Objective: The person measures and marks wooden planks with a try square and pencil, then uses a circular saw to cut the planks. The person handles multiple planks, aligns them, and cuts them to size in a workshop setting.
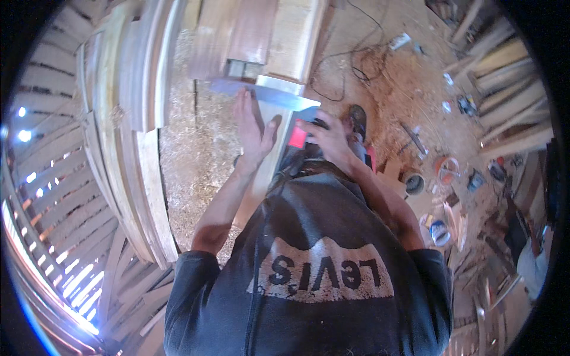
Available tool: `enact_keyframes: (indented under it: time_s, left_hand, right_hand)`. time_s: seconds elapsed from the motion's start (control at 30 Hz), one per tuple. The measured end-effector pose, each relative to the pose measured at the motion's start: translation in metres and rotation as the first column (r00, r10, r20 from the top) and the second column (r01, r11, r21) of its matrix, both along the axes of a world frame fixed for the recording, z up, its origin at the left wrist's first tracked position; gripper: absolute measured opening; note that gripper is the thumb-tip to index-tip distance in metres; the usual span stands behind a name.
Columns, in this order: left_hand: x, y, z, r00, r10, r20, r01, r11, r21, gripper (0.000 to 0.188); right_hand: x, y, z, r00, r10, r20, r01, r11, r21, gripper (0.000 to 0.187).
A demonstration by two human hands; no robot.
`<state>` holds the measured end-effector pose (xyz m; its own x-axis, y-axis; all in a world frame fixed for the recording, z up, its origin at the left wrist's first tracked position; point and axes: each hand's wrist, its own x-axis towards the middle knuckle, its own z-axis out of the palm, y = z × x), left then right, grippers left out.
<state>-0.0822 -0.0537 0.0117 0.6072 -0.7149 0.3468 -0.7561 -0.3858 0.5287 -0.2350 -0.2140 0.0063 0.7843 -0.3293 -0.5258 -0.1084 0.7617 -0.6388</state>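
A hand saw lies across the boards in front of me, its bluish metal blade (267, 95) slanting from upper left to the right and shining at one end. My right hand (332, 139) is closed around its dark handle, which the fingers partly hide; a red patch shows beside them. My left hand (254, 130) has its fingers stretched out and thumb apart, beside a pale narrow board (272, 139). Its fingertips reach the blade's near edge; whether they touch it I cannot tell. Beyond the blade lie a light plank (294, 44) and a brownish board (252, 32).
Long stacked planks (130, 77) stand along the left. Sawdust (187, 142) covers the ground between. To the right, a black cable (356, 59), a hammer-like tool (414, 139), a dark bucket (414, 183) and a blue-white can (439, 232) lie about the floor.
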Motion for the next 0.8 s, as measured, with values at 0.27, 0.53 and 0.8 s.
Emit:
enact_keyframes:
  time_s: [0.27, 0.53, 0.8]
  left_hand:
    - [0.044, -0.074, -0.016, 0.983, -0.051, 0.177, -0.015, 0.936, 0.353, 0.034]
    - [0.045, -0.159, -0.105, 1.000, 0.022, -0.005, -0.015, 0.822, 0.569, 0.038]
    - [0.038, -0.072, -0.024, 0.999, 0.030, 0.032, -0.040, 0.922, 0.385, 0.042]
  right_hand:
    - [-0.088, -0.068, -0.030, 0.985, -0.137, -0.106, 0.127, 0.988, -0.089, 0.029]
    - [-0.089, -0.126, -0.030, 0.991, -0.031, -0.133, 0.019, 0.996, -0.085, 0.032]
    - [-0.076, -0.142, -0.029, 0.990, 0.000, -0.140, -0.012, 0.997, -0.082, 0.035]
